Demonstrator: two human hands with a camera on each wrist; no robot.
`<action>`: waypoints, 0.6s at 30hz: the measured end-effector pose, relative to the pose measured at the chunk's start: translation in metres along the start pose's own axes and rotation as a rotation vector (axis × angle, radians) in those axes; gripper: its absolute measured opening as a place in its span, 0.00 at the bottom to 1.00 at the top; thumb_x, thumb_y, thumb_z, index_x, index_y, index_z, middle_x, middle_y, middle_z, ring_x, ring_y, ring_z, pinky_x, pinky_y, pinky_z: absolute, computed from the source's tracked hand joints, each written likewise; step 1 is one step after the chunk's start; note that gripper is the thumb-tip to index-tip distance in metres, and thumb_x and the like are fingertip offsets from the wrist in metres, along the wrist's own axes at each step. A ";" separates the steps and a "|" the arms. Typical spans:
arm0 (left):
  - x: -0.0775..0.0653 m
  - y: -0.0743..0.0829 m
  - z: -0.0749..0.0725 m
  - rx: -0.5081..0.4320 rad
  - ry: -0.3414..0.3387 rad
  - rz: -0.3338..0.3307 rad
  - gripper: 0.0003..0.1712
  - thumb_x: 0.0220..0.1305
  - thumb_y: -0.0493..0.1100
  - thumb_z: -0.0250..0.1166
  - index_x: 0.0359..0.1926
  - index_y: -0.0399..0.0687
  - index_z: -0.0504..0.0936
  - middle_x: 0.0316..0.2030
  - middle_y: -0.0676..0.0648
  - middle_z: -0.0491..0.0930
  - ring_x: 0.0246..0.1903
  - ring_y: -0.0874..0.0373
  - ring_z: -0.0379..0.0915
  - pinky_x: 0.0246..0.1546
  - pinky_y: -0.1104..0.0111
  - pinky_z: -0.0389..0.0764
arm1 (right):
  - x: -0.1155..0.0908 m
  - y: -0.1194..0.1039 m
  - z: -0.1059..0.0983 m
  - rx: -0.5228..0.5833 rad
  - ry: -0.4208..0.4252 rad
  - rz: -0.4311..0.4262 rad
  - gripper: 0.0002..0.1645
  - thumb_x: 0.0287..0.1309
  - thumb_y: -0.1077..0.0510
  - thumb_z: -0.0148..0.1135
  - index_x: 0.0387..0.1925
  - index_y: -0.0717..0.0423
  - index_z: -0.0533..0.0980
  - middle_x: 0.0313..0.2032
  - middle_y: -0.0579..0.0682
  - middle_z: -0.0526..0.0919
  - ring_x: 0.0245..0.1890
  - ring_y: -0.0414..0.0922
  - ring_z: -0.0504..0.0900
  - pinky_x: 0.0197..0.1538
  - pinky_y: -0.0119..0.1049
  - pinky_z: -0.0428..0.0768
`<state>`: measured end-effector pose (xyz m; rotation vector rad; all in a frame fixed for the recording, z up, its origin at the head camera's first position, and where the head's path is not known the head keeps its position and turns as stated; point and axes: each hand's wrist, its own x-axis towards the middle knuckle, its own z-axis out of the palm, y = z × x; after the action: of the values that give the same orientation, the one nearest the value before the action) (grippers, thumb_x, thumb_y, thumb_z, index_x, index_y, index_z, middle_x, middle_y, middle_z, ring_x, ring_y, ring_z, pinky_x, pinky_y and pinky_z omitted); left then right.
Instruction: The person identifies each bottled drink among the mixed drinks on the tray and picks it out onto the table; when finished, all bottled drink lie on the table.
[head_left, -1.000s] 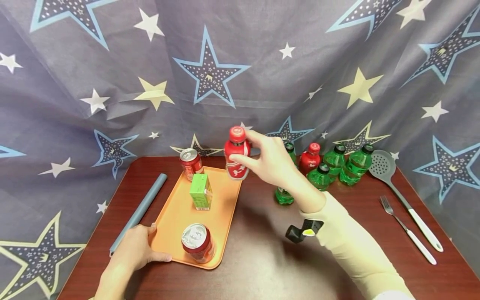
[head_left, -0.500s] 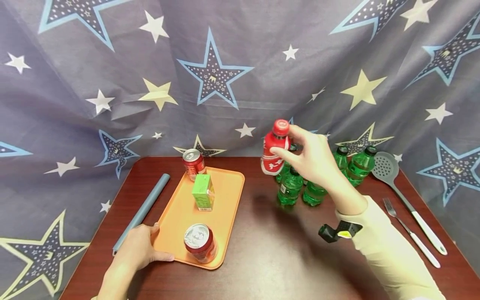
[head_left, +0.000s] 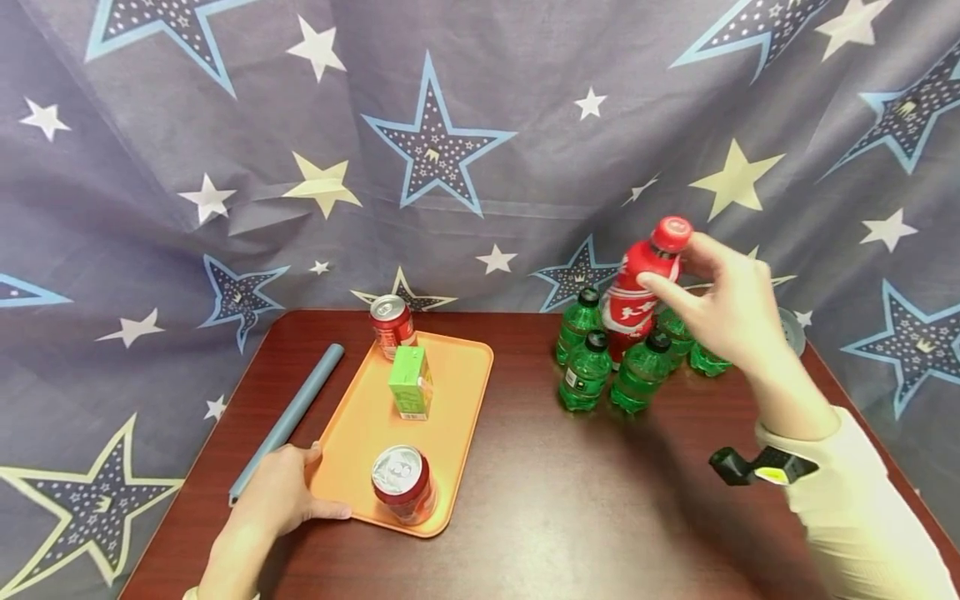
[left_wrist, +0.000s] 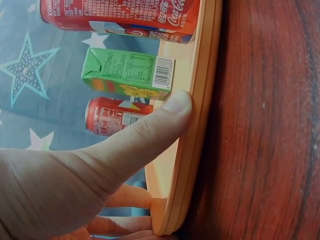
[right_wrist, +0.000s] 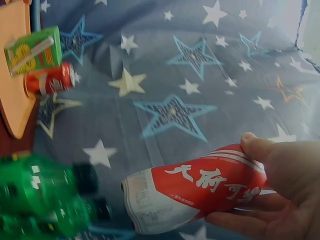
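My right hand (head_left: 731,304) grips a red plastic bottle (head_left: 651,262) near its top and holds it tilted above a group of green bottles (head_left: 587,375). In the right wrist view, white lettering shows on the red bottle (right_wrist: 210,187), with thumb and fingers on opposite sides. My left hand (head_left: 279,492) holds the near-left corner of an orange tray (head_left: 450,392), its thumb along the rim in the left wrist view. On the tray stand a green drink carton (head_left: 410,383), a large red can (head_left: 406,492) in front and another red can (head_left: 393,329) at the back-left corner.
A blue-grey rod (head_left: 288,421) lies left of the tray. Behind the right hand, part of a grey slotted skimmer (head_left: 791,331) shows. A starred curtain (head_left: 480,167) hangs behind the wooden table (head_left: 525,500).
My right hand has carried the red bottle rightward, from beside the tray to over the green bottles. My left hand stays at the tray corner.
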<state>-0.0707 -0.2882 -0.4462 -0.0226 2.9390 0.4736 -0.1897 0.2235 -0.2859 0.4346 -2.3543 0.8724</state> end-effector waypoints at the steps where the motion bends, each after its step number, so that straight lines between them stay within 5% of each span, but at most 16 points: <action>1: 0.000 0.000 0.000 0.000 0.001 -0.001 0.71 0.29 0.69 0.89 0.66 0.22 0.77 0.58 0.23 0.82 0.59 0.25 0.78 0.58 0.38 0.82 | 0.000 0.003 -0.005 -0.009 0.012 0.010 0.26 0.57 0.54 0.82 0.57 0.51 0.86 0.47 0.57 0.93 0.41 0.11 0.82 0.39 0.15 0.70; 3: 0.000 0.001 0.000 0.001 0.002 -0.002 0.71 0.29 0.69 0.89 0.65 0.22 0.77 0.58 0.23 0.82 0.59 0.25 0.78 0.58 0.38 0.82 | 0.000 0.010 -0.014 -0.019 0.028 0.027 0.27 0.57 0.53 0.82 0.59 0.51 0.86 0.49 0.59 0.92 0.41 0.01 0.71 0.40 0.15 0.69; 9: -0.001 0.001 -0.001 0.000 0.009 -0.005 0.71 0.28 0.69 0.90 0.65 0.22 0.77 0.58 0.24 0.83 0.59 0.25 0.79 0.59 0.39 0.82 | -0.002 0.027 -0.034 -0.046 0.039 0.102 0.31 0.60 0.50 0.80 0.64 0.49 0.84 0.55 0.64 0.89 0.40 0.00 0.68 0.42 0.07 0.67; 18: -0.001 0.001 -0.001 -0.002 0.009 -0.002 0.71 0.29 0.69 0.89 0.65 0.22 0.77 0.58 0.24 0.83 0.58 0.26 0.79 0.59 0.39 0.82 | -0.013 0.050 -0.044 -0.094 0.033 0.187 0.30 0.61 0.46 0.78 0.62 0.52 0.84 0.55 0.68 0.87 0.39 -0.02 0.66 0.42 0.10 0.64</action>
<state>-0.0696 -0.2873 -0.4445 -0.0280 2.9476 0.4774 -0.1852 0.2910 -0.2910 0.1620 -2.4215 0.8418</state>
